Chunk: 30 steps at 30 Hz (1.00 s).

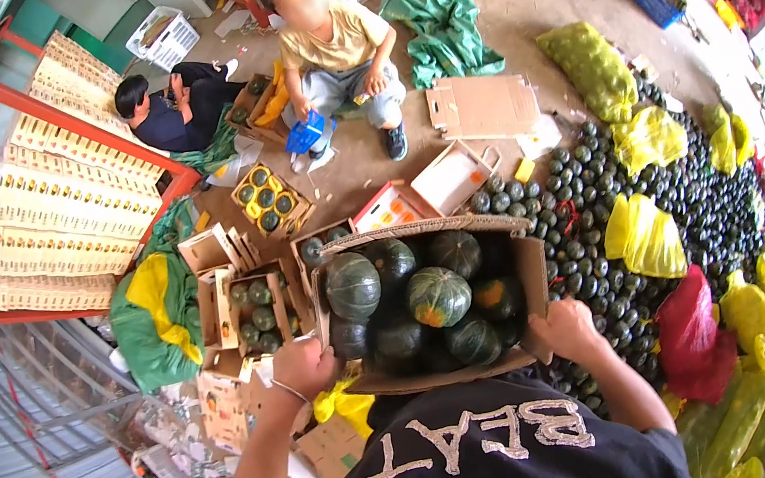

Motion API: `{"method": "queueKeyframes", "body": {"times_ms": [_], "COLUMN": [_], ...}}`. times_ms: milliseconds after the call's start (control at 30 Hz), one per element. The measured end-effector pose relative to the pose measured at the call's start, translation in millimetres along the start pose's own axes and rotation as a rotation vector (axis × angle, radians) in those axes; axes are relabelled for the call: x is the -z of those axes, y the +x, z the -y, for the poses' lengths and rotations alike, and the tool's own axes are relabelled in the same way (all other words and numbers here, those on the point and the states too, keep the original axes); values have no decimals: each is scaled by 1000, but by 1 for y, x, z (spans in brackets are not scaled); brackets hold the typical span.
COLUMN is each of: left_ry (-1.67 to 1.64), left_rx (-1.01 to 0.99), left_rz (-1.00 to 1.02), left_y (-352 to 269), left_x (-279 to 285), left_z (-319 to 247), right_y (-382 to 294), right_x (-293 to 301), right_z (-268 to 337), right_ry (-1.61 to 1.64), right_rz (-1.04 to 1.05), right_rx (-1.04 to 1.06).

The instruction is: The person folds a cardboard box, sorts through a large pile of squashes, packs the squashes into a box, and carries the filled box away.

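Observation:
Close in front of my body is a cardboard box (425, 231) with its top uncovered, filled with several dark green squashes (353, 285). The squash on top (439, 296) carries an orange patch, and another orange-marked squash (496, 298) lies to its right. My left hand (305, 364) grips the box's left wall, the thumb on the near part of the rim. On the opposite side my right hand (565, 328) is closed around the right wall. The fingers under the cardboard are hidden, as is the box's bottom.
A large heap of squashes (587, 210) spreads to the right, with yellow mesh sacks (642, 235) and a red sack (696, 334) on it. Smaller boxes (262, 314) stand at left. One person (334, 48) sits ahead; another person (181, 109) sits beside stacked cartons (70, 209).

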<state>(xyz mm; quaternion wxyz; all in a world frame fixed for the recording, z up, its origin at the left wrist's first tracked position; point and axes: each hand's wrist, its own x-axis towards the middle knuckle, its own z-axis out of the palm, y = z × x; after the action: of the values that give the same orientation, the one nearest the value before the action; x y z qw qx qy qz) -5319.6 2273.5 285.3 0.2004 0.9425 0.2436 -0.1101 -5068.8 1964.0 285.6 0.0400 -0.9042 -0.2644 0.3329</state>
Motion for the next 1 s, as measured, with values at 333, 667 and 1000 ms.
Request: {"method": "queueKeyframes", "body": {"times_ms": [333,667,1000], "left_ry": [91,-39,-19], "left_rx": [-86,-20,-109], "left_rz": [122,160,75], "left_y": [43,44,127], "left_x": [4,-25,3], "left_z": [69,74,16], "right_y": [31,39,86], "right_x": [-25,-37,-2], "right_z": [51,43,-2], "right_ry": [37,67,25], "right_rz": [-167,-140,18], "right_rx": [-4,29,-214]}}
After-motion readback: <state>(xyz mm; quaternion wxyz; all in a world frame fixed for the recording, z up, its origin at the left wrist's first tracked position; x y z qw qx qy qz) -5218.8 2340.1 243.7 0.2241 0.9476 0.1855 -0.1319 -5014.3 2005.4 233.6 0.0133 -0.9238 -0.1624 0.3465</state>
